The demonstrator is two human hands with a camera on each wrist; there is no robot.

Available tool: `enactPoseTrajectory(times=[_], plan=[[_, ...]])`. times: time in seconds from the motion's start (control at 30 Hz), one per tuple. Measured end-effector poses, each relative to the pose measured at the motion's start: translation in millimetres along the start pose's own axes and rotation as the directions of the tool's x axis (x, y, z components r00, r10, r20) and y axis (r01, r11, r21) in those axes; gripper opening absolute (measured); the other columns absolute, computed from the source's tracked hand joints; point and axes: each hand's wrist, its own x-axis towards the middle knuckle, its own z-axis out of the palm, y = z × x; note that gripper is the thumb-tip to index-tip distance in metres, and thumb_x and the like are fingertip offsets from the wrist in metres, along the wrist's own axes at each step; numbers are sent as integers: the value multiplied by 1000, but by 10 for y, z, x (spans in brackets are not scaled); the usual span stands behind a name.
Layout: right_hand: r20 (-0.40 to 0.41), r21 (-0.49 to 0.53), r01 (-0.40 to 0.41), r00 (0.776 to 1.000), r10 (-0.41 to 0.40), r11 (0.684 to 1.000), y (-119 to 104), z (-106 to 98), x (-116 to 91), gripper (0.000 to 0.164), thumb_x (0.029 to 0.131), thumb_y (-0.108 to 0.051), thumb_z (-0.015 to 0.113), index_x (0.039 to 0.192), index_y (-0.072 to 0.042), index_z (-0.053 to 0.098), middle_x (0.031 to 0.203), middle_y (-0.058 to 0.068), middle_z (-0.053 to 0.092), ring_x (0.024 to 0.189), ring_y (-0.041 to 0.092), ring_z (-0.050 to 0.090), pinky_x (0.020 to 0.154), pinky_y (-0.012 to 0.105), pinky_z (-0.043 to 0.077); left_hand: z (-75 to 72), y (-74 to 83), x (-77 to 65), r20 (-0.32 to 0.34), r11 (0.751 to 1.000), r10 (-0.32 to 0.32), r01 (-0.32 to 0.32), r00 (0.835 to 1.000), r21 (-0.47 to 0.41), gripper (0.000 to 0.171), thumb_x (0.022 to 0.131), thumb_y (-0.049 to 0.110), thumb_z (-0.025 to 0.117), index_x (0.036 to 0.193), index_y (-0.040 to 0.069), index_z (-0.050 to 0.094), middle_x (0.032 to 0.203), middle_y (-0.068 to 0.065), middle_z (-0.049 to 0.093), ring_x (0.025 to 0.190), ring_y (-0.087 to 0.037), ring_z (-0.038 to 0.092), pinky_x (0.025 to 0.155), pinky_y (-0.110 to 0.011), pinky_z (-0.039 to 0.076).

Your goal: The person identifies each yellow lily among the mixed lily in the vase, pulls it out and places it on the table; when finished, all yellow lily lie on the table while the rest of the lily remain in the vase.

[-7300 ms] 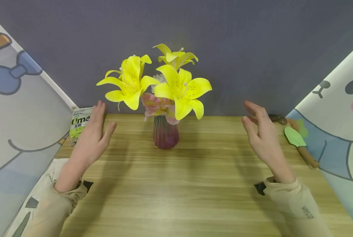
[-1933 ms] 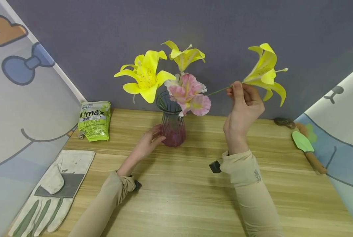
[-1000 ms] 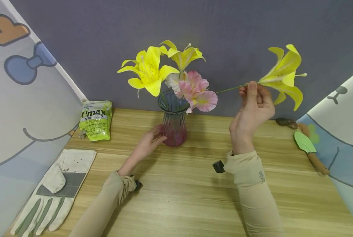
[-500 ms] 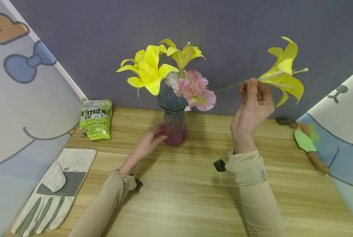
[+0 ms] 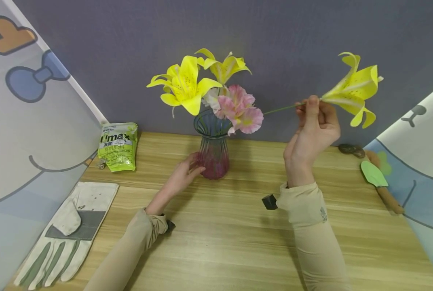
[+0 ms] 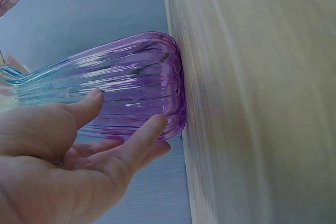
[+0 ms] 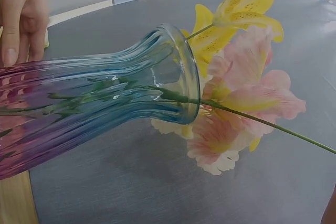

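A ribbed glass vase [image 5: 214, 155], blue-green at the neck and pink-purple below, stands on the table. My left hand [image 5: 181, 174] holds its lower part from the left, thumb and fingers around the glass [image 6: 131, 85]. My right hand [image 5: 312, 131] pinches the green stem of a yellow lily [image 5: 354, 91] just behind the bloom. In the right wrist view that stem [image 7: 273, 124] slants across the vase's mouth, and its lower end reaches inside among other stems. Two more yellow lilies [image 5: 187, 85] [image 5: 225, 68] and a pink flower [image 5: 239, 109] stay in the vase.
A green Umax bag [image 5: 118, 147] stands at the back left. In front of it lies a white and grey work glove [image 5: 68, 230]. At the right edge are a green-bladed trowel [image 5: 374, 174] and dark stones [image 5: 351, 150]. A grey wall [image 5: 281, 48] rises behind the vase.
Both hands earlier hovered apart from the vase. Since then my left hand has taken the vase, and my right has drawn one lily out to the right; its bloom has just turned.
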Motion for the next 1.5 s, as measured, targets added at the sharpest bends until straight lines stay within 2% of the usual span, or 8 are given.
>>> enactPoseTrajectory(times=[0.37,0.5,0.73,0.87,1.1,1.37,1.5], plan=[[-46,34,4,999,-3,999,-52,21,33,9,101,16,62,93,19,65,79,22,67,69,30,67,67,33,62,1,-4,-12,-2,1000,-10,10,1000,24,55,107,3,65,153,-16,41,151,-37,51,138,-49,55,113,-51,52],[-27,33,20,999,-20,999,-73,6,64,11,103,14,61,98,20,67,81,24,68,72,31,68,66,31,62,1,-9,-13,-3,1000,-8,8,1000,24,54,107,3,65,152,-17,41,150,-37,52,137,-49,56,113,-51,52],[-83,61,-41,996,46,997,-124,-55,153,12,103,10,63,100,21,66,83,24,67,72,30,68,64,28,62,-1,2,-25,-9,1000,-3,3,1000,13,54,106,1,66,152,-16,42,148,-37,54,135,-49,57,113,-53,53],[-102,54,-43,994,49,998,-154,-96,207,13,104,7,64,99,19,66,83,22,66,72,29,67,64,26,61,1,-14,-22,-14,1000,7,-7,1000,17,53,106,1,65,151,-17,43,148,-37,54,136,-50,57,113,-54,52],[-193,100,-92,975,110,991,-196,-167,312,13,103,5,65,99,17,67,87,22,66,72,29,66,62,27,60,3,-5,-15,-8,1000,-5,5,1000,12,54,107,2,65,153,-17,41,151,-37,51,138,-50,54,114,-54,51],[-220,100,-65,972,86,993,-236,-209,368,14,102,5,68,98,18,66,84,22,64,70,30,65,62,28,58,9,-12,2,-1,999,-15,15,1000,36,56,108,4,65,153,-17,40,149,-38,52,137,-50,55,113,-53,51],[-207,66,-26,978,39,997,-245,-230,393,15,101,5,70,96,19,66,82,22,63,69,29,64,62,27,57,11,-8,6,-3,999,-21,21,1000,44,57,107,5,66,153,-17,40,150,-37,52,137,-50,56,114,-53,51]])
